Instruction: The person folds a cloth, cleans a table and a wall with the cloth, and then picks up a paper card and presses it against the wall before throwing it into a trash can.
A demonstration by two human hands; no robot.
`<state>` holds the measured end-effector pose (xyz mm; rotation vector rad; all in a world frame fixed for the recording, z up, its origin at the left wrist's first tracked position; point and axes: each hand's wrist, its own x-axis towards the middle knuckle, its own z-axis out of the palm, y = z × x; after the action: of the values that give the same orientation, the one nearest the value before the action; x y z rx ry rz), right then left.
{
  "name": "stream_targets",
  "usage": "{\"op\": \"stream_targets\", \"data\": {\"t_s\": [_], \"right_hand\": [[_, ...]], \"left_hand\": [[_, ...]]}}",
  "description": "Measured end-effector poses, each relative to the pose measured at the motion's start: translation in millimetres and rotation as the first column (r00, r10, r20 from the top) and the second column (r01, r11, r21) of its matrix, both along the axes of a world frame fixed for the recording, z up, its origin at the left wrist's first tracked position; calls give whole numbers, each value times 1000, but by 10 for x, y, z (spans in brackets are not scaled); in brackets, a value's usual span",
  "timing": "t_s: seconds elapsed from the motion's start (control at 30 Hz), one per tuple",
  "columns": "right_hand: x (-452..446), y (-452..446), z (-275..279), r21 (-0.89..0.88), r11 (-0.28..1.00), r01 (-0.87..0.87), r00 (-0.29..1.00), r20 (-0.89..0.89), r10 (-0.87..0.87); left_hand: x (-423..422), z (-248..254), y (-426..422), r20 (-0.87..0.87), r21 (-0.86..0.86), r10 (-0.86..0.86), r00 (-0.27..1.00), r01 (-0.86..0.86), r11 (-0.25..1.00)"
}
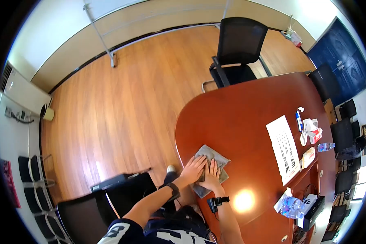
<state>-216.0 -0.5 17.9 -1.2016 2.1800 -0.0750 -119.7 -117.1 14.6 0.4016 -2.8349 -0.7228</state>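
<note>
A grey cloth (221,160) lies partly folded on the brown wooden table (232,118), close to its left rounded edge. My left hand (194,168) rests flat on the cloth's left part, fingers stretched forward. Right beside it, my right hand (211,177) presses down on the middle of the same cloth, its fingers also extended. The two hands almost touch at the fingertips. Both palms face down, and the cloth's underside is hidden. There is a dark band on each wrist.
An eye chart sheet (284,148) lies to the right, near a blue marker (299,121) and a small plastic bottle (326,147). Larger water bottles (293,207) stand at lower right. One black chair (240,49) is beyond the table, another (85,215) at lower left.
</note>
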Motion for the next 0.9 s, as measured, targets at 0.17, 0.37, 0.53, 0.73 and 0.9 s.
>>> {"op": "stream_targets", "data": {"t_s": [0.17,0.37,0.53,0.73,0.9], "right_hand": [[-352,-578,-7,-51,989,140,990,6,-140],[-662,-977,-36,-73,946,315,949,12,-315],[-813,-1150,35,-37,930,366,931,18,-366],[-769,-1142,-9,-154,908,389,919,-8,-395],[-857,-1182,53,-84,919,385,923,15,-385]], "left_hand": [[-497,-37,-666,-31,-47,-93,995,92,995],[-1033,-161,-1159,-39,-29,-219,975,218,975],[-1282,-184,-1196,116,-161,-201,973,218,962],[-1317,-85,-1171,254,-68,-204,945,228,971],[-1382,-34,-1270,288,-28,-266,920,286,958]]}}
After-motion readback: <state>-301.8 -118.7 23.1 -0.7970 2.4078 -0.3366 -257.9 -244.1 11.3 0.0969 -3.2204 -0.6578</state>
